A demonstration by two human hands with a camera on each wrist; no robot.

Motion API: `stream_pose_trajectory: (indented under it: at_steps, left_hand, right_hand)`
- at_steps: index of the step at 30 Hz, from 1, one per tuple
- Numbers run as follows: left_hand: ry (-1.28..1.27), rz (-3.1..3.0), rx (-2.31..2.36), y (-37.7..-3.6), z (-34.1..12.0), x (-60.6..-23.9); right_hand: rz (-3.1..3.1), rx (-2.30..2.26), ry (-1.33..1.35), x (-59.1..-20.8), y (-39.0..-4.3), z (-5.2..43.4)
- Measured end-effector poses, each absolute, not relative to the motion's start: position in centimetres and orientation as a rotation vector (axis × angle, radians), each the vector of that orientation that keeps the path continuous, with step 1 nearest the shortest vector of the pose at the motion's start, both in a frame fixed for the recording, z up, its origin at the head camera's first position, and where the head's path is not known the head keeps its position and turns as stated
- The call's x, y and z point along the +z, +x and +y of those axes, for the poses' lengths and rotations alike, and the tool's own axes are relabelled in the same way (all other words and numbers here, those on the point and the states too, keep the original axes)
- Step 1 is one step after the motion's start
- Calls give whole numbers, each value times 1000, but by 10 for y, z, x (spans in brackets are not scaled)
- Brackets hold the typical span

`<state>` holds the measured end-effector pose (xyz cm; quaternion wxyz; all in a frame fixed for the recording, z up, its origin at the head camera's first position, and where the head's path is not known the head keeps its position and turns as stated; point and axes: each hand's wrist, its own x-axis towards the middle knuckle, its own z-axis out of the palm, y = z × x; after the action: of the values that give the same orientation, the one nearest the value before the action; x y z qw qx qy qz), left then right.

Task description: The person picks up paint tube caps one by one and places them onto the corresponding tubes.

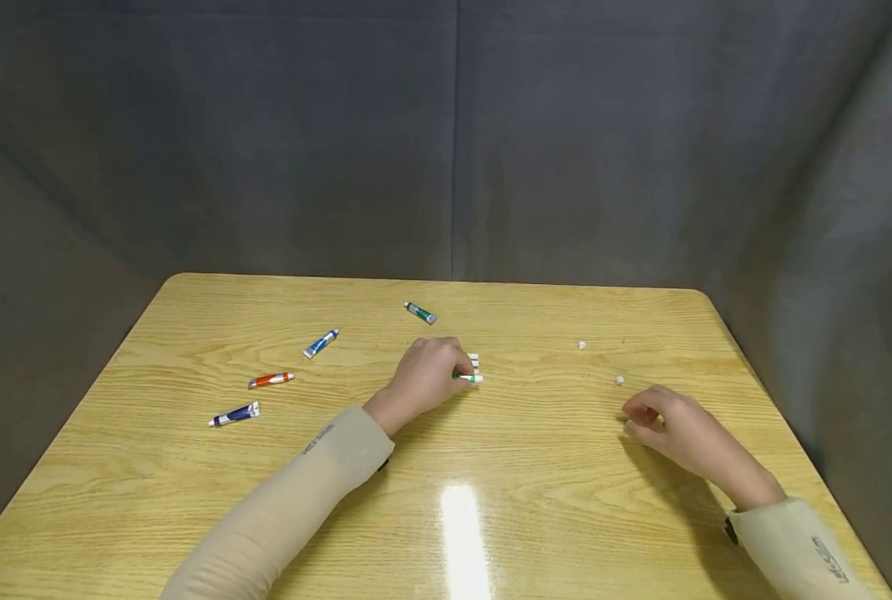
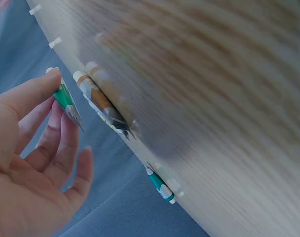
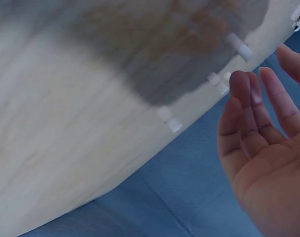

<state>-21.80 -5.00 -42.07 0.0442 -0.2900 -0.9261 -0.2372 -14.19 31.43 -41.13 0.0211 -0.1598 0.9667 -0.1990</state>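
My left hand (image 1: 433, 371) pinches a small green paint tube (image 2: 66, 101) between thumb and fingertips, its white cap pointing right in the head view. Just beyond it, the white caps of a row of paint tubes (image 1: 473, 357) show; the hand hides their bodies. The left wrist view reveals a brown paint tube (image 2: 95, 94) in that row, lying on the table. Over the table's right side, my right hand (image 1: 674, 425) has loosely bent fingers, thumb apart, holding nothing visible. Small white pieces (image 1: 619, 380) lie near it, one more (image 3: 173, 123) plain in the right wrist view.
On the wooden table (image 1: 551, 500), a purple tube (image 1: 234, 414), a red tube (image 1: 271, 380) and a blue tube (image 1: 321, 343) lie scattered at the left. Another green tube (image 1: 420, 313) lies farther back. A dark grey curtain (image 1: 341, 150) stands behind the table.
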Motion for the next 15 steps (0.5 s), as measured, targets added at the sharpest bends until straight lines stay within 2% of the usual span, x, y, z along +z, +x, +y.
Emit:
stream_pose_trajectory:
  at_steps: [15]
  left_hand:
    - [-907, -2938, -601, -219, -48, -423]
  right_hand:
    - [2900, -602, -493, -419, -142, 314]
